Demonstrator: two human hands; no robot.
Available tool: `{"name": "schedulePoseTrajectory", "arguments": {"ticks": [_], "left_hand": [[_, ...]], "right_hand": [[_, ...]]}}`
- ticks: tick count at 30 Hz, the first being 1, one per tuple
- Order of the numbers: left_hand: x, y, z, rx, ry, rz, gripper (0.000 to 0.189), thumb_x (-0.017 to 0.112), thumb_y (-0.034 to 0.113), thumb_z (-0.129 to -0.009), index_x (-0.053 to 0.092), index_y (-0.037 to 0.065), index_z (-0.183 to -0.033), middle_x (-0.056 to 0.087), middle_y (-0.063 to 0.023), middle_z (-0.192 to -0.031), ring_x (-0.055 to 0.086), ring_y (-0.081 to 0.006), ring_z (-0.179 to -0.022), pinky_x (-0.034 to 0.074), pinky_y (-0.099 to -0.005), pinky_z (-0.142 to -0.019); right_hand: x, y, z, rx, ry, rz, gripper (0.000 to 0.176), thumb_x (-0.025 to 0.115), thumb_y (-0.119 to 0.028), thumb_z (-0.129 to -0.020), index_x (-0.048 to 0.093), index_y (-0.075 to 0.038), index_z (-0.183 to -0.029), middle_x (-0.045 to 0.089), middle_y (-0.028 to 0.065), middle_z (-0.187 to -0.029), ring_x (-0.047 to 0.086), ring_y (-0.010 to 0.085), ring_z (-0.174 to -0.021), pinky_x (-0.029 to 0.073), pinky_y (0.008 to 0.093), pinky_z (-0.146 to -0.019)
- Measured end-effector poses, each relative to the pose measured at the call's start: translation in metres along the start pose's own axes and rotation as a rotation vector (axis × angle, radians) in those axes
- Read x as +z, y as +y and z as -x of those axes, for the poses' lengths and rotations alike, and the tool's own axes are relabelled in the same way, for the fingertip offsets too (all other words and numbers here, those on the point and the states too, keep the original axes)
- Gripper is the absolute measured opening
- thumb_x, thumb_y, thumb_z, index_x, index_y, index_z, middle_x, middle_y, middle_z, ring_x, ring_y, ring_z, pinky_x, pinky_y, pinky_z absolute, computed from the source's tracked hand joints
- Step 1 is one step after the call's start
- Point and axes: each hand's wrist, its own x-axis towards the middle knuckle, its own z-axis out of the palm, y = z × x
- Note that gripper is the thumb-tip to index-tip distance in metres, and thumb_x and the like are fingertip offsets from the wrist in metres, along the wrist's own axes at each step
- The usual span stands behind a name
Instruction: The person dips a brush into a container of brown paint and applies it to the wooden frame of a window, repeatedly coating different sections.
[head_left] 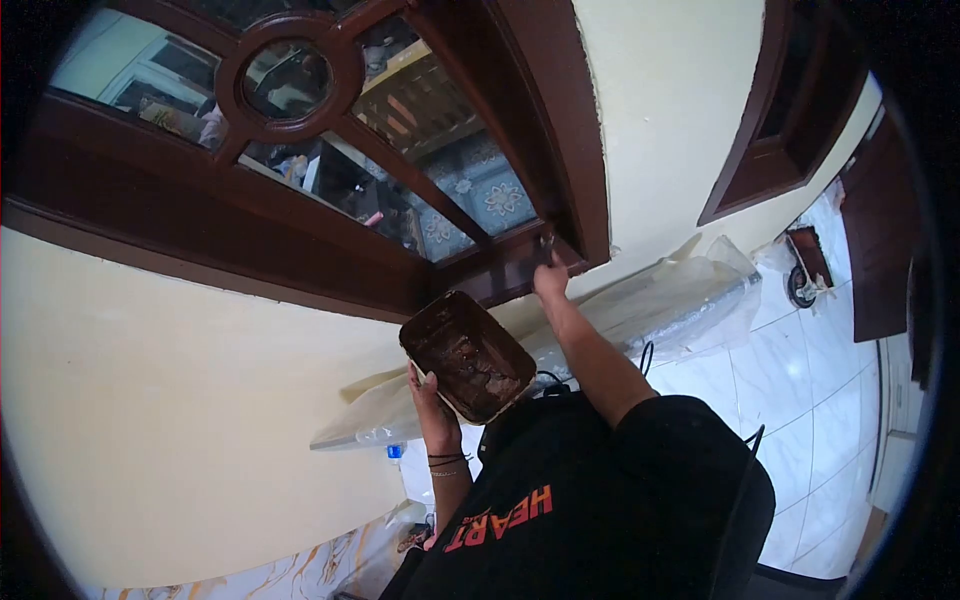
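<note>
My left hand grips the side of a rectangular paint tub, its inside coated in dark brown paint. The tub is tilted so that its inside faces me, close below the window sill. My right hand is closed around a small paintbrush, mostly hidden by the fingers. The brush is at the lower corner of a glossy dark brown window frame, where the sill meets the upright. Glass panes sit behind curved wooden bars in the frame.
Plastic sheeting covers a long ledge below the window. Cream wall surrounds the frame. A second brown frame is at the right. White tiles cover the floor, with a brown-stained container farther off.
</note>
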Motion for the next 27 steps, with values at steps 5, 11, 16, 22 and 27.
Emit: {"name": "schedulePoseTrajectory", "arguments": {"ticks": [5,11,16,22,27], "left_hand": [[-0.004,-0.002,-0.002,-0.013,-0.010,0.014,0.069,0.053,0.020,-0.097,0.018,0.009,-0.156,0.036,-0.0134,-0.151,0.037,-0.0263,-0.139,0.030,-0.0402,-0.116],[-0.003,-0.001,-0.002,-0.004,-0.019,0.008,0.066,0.050,0.018,-0.098,0.019,0.010,-0.156,0.035,-0.0124,-0.152,0.036,-0.0257,-0.138,0.031,-0.0396,-0.115],[-0.008,-0.003,0.000,0.005,-0.025,0.037,0.068,0.051,0.019,-0.098,0.018,0.009,-0.156,0.035,-0.0128,-0.152,0.036,-0.0259,-0.138,0.031,-0.0398,-0.115],[-0.003,0.001,0.001,0.014,-0.029,0.016,0.068,0.050,0.020,-0.099,0.017,0.009,-0.156,0.035,-0.0131,-0.152,0.034,-0.0257,-0.140,0.029,-0.0398,-0.116],[-0.019,-0.005,-0.001,0.019,-0.028,0.018,0.065,0.049,0.019,-0.099,0.019,0.009,-0.156,0.035,-0.0132,-0.152,0.034,-0.0262,-0.140,0.030,-0.0400,-0.116]], "right_hand": [[-0.031,-0.070,0.000,0.488,-0.059,-0.426,0.026,0.050,-0.006,-0.088,0.061,-0.015,-0.109,0.058,0.0044,-0.080,0.055,0.0156,-0.060,0.035,0.0311,-0.037],[-0.013,-0.055,0.004,0.494,-0.143,-0.288,0.014,0.044,-0.003,-0.090,0.055,-0.010,-0.097,0.053,0.0052,-0.067,0.051,0.0190,-0.047,0.031,0.0336,-0.034],[-0.023,-0.068,0.003,0.573,-0.004,-0.533,0.014,0.046,-0.008,-0.091,0.056,-0.009,-0.100,0.055,0.0070,-0.069,0.050,0.0200,-0.046,0.032,0.0339,-0.035],[-0.012,-0.063,0.018,0.498,-0.034,-0.452,0.017,0.048,-0.007,-0.089,0.055,-0.013,-0.103,0.055,0.0063,-0.075,0.050,0.0175,-0.051,0.032,0.0308,-0.036],[-0.011,-0.059,-0.002,0.627,-0.099,-0.457,0.015,0.048,-0.007,-0.090,0.055,-0.013,-0.101,0.054,0.0063,-0.075,0.048,0.0170,-0.050,0.031,0.0308,-0.037]]}}
